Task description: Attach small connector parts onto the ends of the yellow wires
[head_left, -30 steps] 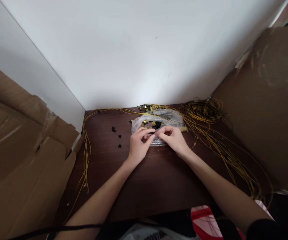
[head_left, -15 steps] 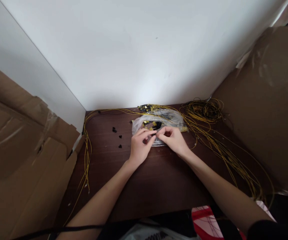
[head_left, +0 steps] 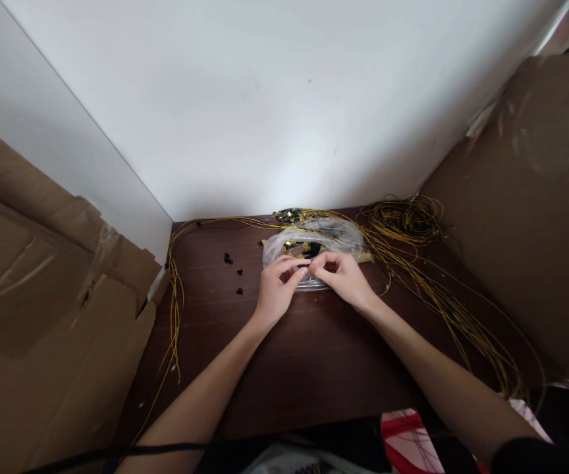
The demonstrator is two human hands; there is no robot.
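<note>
My left hand (head_left: 277,289) and my right hand (head_left: 342,276) meet fingertip to fingertip over the near edge of a clear plastic bag (head_left: 274,245). Thumb and index finger of each are pinched together around something small and dark, too tiny to make out. Inside the open bag lie black and yellow parts (head_left: 310,249). To the left, several small black pieces (head_left: 228,259) rest on the dark brown table (head_left: 314,362). Behind the bag sits a cluster of black and yellow connectors (head_left: 289,215).
Yellow wires (head_left: 442,299) run across the right side, with a coil (head_left: 403,218) at the back right. More wires (head_left: 173,296) hang along the left. Cardboard (head_left: 42,316) stands left, more cardboard (head_left: 526,217) right, and a white wall (head_left: 265,118) behind.
The view has shifted slightly. The fingertips of my left hand have closed a little more beside my right fingertips; otherwise the hands stay in place over the bag.
</note>
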